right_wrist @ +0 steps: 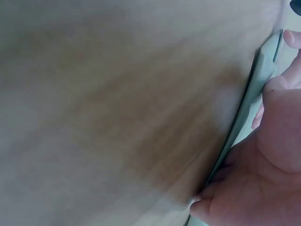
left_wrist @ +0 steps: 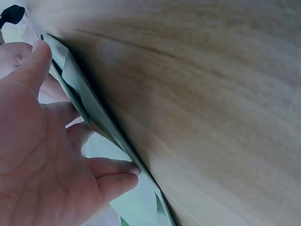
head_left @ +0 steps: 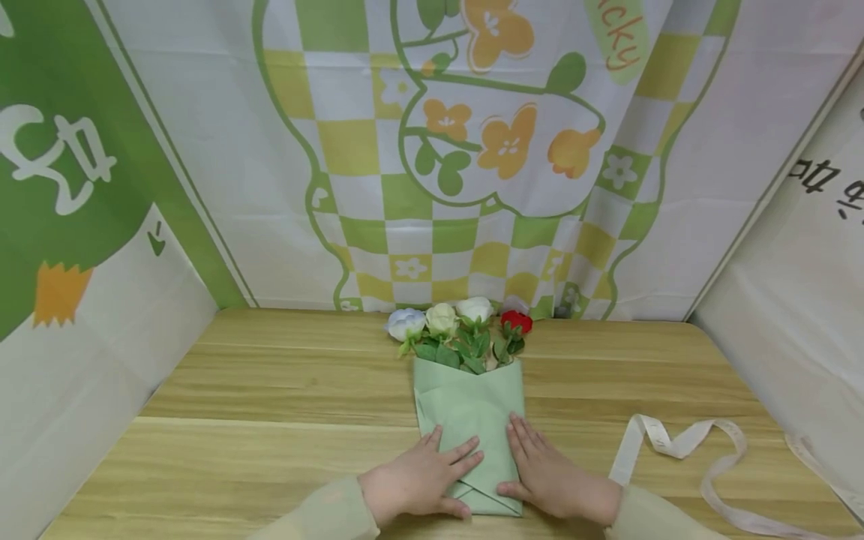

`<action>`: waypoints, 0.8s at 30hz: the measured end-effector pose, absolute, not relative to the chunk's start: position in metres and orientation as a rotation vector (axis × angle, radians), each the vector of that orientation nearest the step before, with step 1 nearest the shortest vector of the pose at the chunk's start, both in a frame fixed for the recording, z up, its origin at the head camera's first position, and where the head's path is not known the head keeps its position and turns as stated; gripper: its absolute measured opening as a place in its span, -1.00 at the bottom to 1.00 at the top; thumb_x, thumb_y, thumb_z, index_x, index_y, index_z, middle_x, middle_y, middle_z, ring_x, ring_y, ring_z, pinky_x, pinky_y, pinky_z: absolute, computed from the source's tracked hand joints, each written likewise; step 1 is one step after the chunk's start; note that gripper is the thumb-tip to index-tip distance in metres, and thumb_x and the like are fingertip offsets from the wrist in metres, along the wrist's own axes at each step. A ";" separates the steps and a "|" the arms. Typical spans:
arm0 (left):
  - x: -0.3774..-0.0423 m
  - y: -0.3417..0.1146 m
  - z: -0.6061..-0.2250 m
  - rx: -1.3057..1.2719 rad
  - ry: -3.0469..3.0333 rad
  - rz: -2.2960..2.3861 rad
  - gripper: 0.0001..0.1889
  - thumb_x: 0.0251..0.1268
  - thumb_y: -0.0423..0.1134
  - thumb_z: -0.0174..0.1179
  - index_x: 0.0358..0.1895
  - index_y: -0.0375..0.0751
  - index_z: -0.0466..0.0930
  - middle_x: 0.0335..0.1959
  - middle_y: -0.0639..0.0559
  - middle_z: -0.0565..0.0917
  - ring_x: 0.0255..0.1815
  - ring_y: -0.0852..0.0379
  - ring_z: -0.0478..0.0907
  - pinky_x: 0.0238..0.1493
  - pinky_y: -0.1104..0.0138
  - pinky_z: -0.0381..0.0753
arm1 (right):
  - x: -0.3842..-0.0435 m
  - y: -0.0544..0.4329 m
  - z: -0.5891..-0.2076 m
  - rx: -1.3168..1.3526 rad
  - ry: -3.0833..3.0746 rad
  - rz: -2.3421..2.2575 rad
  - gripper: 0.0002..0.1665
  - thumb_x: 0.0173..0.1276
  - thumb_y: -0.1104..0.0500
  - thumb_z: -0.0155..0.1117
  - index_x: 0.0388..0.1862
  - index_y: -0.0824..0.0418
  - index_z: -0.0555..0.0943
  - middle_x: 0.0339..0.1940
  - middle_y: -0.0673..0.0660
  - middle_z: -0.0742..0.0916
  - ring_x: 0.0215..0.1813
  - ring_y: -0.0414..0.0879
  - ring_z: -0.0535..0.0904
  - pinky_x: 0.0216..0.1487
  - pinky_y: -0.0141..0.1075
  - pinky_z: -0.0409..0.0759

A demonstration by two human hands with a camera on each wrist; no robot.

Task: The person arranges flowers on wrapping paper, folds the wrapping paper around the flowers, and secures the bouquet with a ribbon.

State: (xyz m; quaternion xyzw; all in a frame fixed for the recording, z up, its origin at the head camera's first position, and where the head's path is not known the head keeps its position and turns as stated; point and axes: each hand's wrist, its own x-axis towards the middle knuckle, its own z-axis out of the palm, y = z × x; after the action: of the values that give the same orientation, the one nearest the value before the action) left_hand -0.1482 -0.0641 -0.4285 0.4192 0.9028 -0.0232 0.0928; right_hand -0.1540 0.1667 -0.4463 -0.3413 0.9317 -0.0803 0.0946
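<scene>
A bouquet wrapped in pale green paper (head_left: 466, 405) lies on the wooden table, its folded bottom end toward me. Out of its top come a blue-white flower (head_left: 406, 325), a cream flower (head_left: 442, 320), a white flower (head_left: 475, 308) and a red flower (head_left: 516, 322), with green leaves. My left hand (head_left: 421, 476) rests on the paper's lower left part with fingers spread. On the lower right edge lies my right hand (head_left: 550, 472), its fingers extended along the paper. Both wrist views show the paper's folded edge beside the left palm (left_wrist: 42, 150) and right palm (right_wrist: 268, 165).
A white ribbon (head_left: 725, 457) curls loosely over the right side of the wooden table (head_left: 270, 420). Behind the table hangs a patterned cloth (head_left: 418, 172) with green and yellow checks. More printed cloth stands at the left and right sides.
</scene>
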 end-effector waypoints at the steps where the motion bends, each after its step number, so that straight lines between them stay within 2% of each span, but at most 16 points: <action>1: -0.148 -0.064 -0.428 1.243 2.678 -0.068 -0.22 0.11 0.33 -0.08 0.38 0.04 0.14 0.41 0.11 0.11 0.27 -0.34 0.17 0.21 0.01 0.27 | -0.155 0.166 -0.446 -0.996 2.766 -0.240 0.01 0.34 -0.28 -0.15 0.30 0.62 0.04 0.35 0.54 0.05 0.38 0.35 -0.06 0.28 0.11 0.09; 11: -0.150 -0.064 -0.426 1.244 2.662 -0.091 -0.22 0.10 0.34 -0.08 0.38 0.06 0.14 0.41 0.12 0.11 0.28 -0.30 0.19 0.24 0.03 0.23 | -0.168 0.157 -0.439 -0.807 2.772 -0.259 0.05 0.27 -0.27 -0.01 0.25 0.67 0.10 0.31 0.60 0.10 0.37 0.37 -0.04 0.29 0.10 0.09; 24: -0.150 -0.063 -0.427 1.228 2.668 -0.088 -0.20 0.08 0.34 -0.05 0.38 0.07 0.14 0.41 0.12 0.12 0.28 -0.33 0.16 0.20 0.02 0.29 | -0.193 0.151 -0.430 -0.636 2.793 -0.231 0.03 0.29 -0.22 0.01 0.24 0.69 0.07 0.30 0.63 0.09 0.35 0.41 -0.04 0.29 0.14 0.04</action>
State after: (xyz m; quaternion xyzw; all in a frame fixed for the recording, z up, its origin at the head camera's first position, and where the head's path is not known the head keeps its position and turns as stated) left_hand -0.1500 -0.0629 -0.4267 0.4159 0.9032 -0.0297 0.1016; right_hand -0.1927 0.1507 -0.4304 -0.2195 0.9631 -0.0796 0.1336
